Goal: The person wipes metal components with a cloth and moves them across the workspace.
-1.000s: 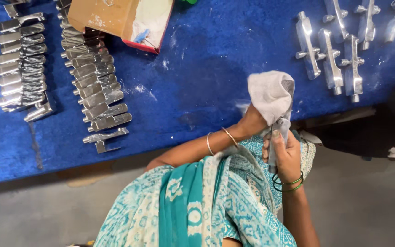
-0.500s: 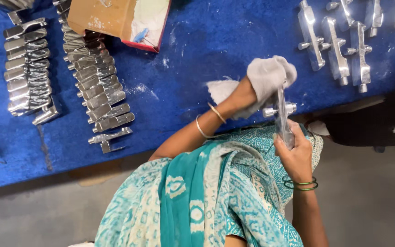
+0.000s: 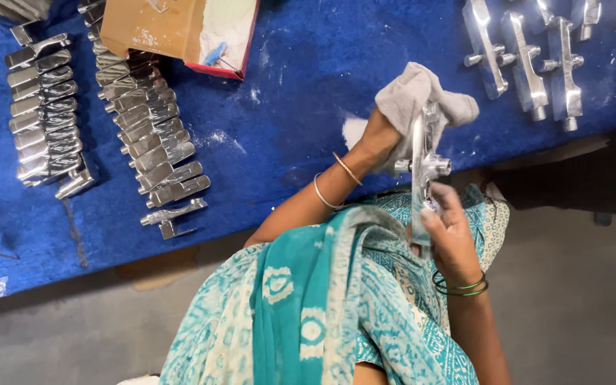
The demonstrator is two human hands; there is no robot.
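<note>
Our right hand [image 3: 454, 239] has its fingers clamped on the lower end of a shiny metal handle fitting [image 3: 423, 167], held upright just over the near edge of the blue surface [image 3: 301, 114]. Our left hand [image 3: 379, 139] grips a grey cloth [image 3: 422, 96], fingers closed into it, and presses it against the upper part of the fitting. Toward the far right corner lie several more polished fittings [image 3: 529, 64] side by side. Along the left side of the surface sit two rows of stacked metal pieces [image 3: 94, 121], and a cardboard box [image 3: 180, 28] rests at the far edge.
</note>
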